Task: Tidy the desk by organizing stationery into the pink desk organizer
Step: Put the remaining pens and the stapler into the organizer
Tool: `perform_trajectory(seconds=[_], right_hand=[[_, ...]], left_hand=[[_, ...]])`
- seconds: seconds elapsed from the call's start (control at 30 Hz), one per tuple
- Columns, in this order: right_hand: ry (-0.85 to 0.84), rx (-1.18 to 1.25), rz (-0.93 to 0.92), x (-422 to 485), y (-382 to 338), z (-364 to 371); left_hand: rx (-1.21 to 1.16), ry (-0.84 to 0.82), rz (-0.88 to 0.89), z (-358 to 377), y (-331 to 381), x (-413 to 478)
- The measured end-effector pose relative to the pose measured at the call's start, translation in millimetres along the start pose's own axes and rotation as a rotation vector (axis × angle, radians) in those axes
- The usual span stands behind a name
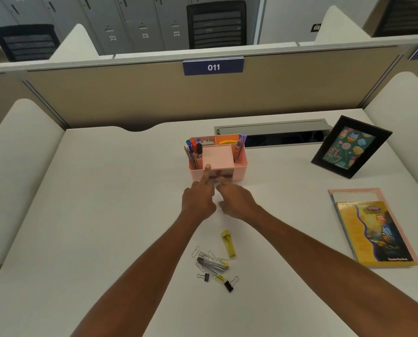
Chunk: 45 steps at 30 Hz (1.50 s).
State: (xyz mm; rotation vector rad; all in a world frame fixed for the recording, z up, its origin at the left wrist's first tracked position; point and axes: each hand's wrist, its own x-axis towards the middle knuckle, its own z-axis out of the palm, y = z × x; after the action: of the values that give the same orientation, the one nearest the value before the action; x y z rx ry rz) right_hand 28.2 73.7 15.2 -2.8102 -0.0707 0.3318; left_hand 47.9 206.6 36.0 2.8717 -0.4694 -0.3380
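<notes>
The pink desk organizer [239,164] stands mid-desk with pens and markers [194,149] upright in its left slot and more items at the back and right. My left hand [198,198] reaches to its front, index finger straight against the front rim. My right hand [236,199] is beside it, fingers extended at the small drawer [223,176] in the organizer's front. On the desk nearer me lie a yellow cutter [228,243], a stapler [213,263], loose paper clips [206,254] and binder clips [228,285].
A black picture frame [350,147] leans at the right back. Notebooks [373,229] lie stacked at the right. A grey cable tray [273,131] runs behind the organizer, and a beige partition [130,93] closes the desk's far side.
</notes>
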Motion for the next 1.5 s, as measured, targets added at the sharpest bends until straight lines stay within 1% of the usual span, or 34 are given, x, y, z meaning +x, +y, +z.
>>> perform_trajectory(seconds=[0.13,0.37,0.53,0.77,0.87,0.93,1.0,1.07,1.17,1.23,1.33,1.4,1.5], right_hand=[[0.004,-0.011,-0.029,-12.7,4.2,5.2],[0.001,-0.039,-0.026,-29.4,3.2,17.4],[0.015,-0.042,-0.018,-33.9,0.3,20.8],[0.014,-0.037,-0.036,-39.6,2.1,17.6],[0.040,0.046,-0.031,-42.4,7.2,16.5],[0.105,0.126,-0.002,-44.7,13.6,11.5],[0.173,0.188,0.050,-46.9,23.9,5.1],[0.215,0.242,0.106,-48.7,38.0,1.5],[0.233,0.276,0.139,-54.5,61.1,5.2],[0.216,0.268,0.158,-61.0,72.6,10.7],[0.165,0.224,0.159,-69.3,80.2,23.1],[0.107,0.216,0.144,-71.7,77.0,29.9],[0.059,0.201,0.054,-67.3,65.4,35.2]], left_hand=[[-0.005,-0.013,0.004,1.0,-1.6,-0.7],[0.002,-0.017,0.019,2.6,-5.5,-0.6],[-0.019,-0.014,-0.003,5.1,-6.7,1.9],[0.018,-0.020,0.023,3.9,-7.4,-0.3],[-0.004,-0.031,0.004,6.0,-9.9,3.4],[-0.014,-0.033,0.004,3.5,-10.3,2.7],[-0.021,0.005,-0.007,0.5,-10.5,-2.0],[-0.034,0.104,-0.011,-0.7,-10.5,-9.1],[-0.115,0.298,-0.008,3.8,-11.9,-23.6],[-0.213,0.364,-0.015,12.7,-14.1,-35.7],[-0.384,0.323,-0.078,32.8,-19.4,-50.0],[-0.418,0.267,-0.104,47.9,-24.1,-54.0],[-0.414,0.152,-0.131,64.8,-30.6,-57.2]])
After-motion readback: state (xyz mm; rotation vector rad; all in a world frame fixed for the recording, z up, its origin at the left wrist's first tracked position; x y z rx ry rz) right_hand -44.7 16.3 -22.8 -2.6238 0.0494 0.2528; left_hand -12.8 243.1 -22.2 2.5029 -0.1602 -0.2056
